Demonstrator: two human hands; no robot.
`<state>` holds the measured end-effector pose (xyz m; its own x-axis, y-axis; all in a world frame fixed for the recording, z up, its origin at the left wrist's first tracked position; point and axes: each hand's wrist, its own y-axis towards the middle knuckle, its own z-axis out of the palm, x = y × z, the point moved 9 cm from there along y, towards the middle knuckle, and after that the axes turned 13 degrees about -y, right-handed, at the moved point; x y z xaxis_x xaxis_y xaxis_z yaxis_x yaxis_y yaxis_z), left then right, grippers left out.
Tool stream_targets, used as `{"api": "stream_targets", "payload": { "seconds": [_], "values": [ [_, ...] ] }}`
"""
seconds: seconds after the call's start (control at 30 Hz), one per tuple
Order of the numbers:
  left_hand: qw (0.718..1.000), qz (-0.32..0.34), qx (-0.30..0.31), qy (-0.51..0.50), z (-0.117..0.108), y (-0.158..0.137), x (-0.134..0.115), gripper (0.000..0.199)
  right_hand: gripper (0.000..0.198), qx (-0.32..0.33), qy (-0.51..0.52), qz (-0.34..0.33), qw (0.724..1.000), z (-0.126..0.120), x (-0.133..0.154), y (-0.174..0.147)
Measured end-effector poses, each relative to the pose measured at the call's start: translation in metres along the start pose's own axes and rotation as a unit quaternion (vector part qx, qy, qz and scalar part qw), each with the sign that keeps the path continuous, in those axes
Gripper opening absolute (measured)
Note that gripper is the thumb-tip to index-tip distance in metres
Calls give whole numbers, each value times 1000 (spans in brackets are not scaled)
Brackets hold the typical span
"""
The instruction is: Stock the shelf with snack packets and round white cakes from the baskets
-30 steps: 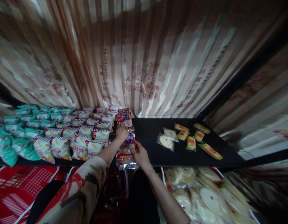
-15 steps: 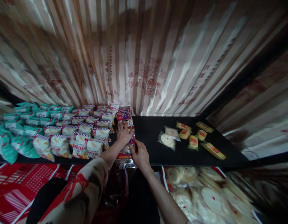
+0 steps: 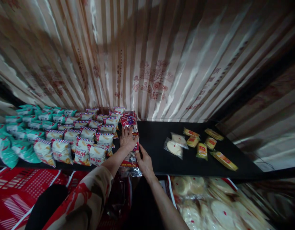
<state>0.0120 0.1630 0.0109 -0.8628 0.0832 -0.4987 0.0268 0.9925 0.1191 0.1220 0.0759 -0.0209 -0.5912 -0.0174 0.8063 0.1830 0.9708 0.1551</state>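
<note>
A row of flat red printed packets [image 3: 130, 163] lies on the black shelf, running from the curtain to the front edge. My left hand [image 3: 128, 140] rests palm down across the middle packets, fingers spread. Along their right side is my right hand [image 3: 145, 163], thumb and forefinger apart and touching the packet edges; its other fingers are partly hidden. White-and-red snack bags [image 3: 97, 154] stand upright in rows just left of the packets. Farther left are rows of teal bags [image 3: 25, 150].
On the shelf's right lie round white cakes in clear wrap [image 3: 174, 148] and several yellow packaged snacks [image 3: 202, 150]. Below the shelf edge are red baskets [image 3: 25, 191] at left and a box of wrapped round cakes [image 3: 219, 204] at right. A printed curtain [image 3: 157, 57] hangs behind.
The view has shifted slightly, so the shelf goods on the right appear farther right. Both hands stay on the red packets, with the right hand a little lower along their side.
</note>
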Motion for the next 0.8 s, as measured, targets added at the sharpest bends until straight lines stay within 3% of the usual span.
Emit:
{"api": "stream_targets", "payload": {
  "seconds": [0.4, 0.5, 0.63, 0.8],
  "values": [
    [1000, 16, -5, 9, -8, 2, 10, 62, 45, 10, 15, -12, 1000, 12, 12, -2],
    [1000, 20, -12, 13, -11, 0, 10, 62, 45, 16, 13, 20, 1000, 9, 1, 5],
    [999, 28, -18, 19, -10, -1, 7, 61, 55, -36, 15, 79, 996, -9, -22, 37],
    [999, 29, -21, 10, -8, 0, 6, 62, 61, -43, 97, 52, 993, 1, -32, 95]
  ]
}}
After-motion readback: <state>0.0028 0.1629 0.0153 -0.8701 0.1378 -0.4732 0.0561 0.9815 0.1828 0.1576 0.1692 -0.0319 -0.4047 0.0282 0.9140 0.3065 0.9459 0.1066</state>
